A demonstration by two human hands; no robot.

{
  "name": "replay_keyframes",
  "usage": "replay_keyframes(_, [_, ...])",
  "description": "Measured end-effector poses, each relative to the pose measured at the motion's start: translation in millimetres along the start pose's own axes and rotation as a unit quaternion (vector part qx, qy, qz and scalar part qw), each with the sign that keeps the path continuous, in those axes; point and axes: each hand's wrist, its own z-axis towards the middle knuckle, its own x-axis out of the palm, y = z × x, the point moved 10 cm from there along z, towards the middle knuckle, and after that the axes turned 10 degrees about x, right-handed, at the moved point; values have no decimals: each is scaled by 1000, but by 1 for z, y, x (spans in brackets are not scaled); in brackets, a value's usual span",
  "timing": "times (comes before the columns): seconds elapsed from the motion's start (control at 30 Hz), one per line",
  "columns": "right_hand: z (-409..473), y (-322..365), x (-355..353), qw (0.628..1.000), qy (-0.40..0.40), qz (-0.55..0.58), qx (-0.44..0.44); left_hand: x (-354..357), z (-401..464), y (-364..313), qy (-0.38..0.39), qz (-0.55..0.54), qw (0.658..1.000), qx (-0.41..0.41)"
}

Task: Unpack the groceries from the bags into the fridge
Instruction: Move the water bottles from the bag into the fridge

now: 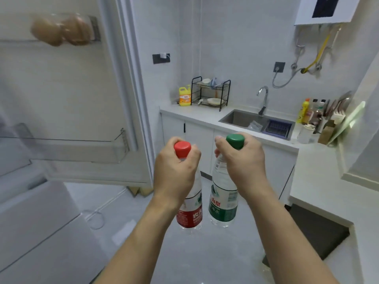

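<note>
Fridge door (86,95) hangs open on the left w/ a bagged bread loaf (61,29) up on its top shelf. Left hand (174,171) grips the red-cap bottle (189,210) at the neck, fingers curled under the cap; right hand (242,165) does the same w/ the green-cap bottle (223,199). Both bottles hang upright, side by side over the floor.

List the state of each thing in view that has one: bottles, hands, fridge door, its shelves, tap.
Red-capped bottle: capped, upright, held by its neck in the air.
Green-capped bottle: capped, upright, held by its neck.
Left hand: gripping the red-capped bottle.
Right hand: gripping the green-capped bottle.
Fridge door: open.
Upper door shelf: holds a brown packet, blurred.
Lower door shelf: nothing visible in it.
Tap: no water running.
</note>
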Motion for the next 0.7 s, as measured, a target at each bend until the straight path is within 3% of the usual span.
replay_keyframes(0.3, [-33,51,156,988,146,51,-28,-157,2,34,-127,100,987,-19])
replay_keyframes(0.7, [-125,123,355,944,301,124,-43,-367,-14,64,-255,232,938,-42])
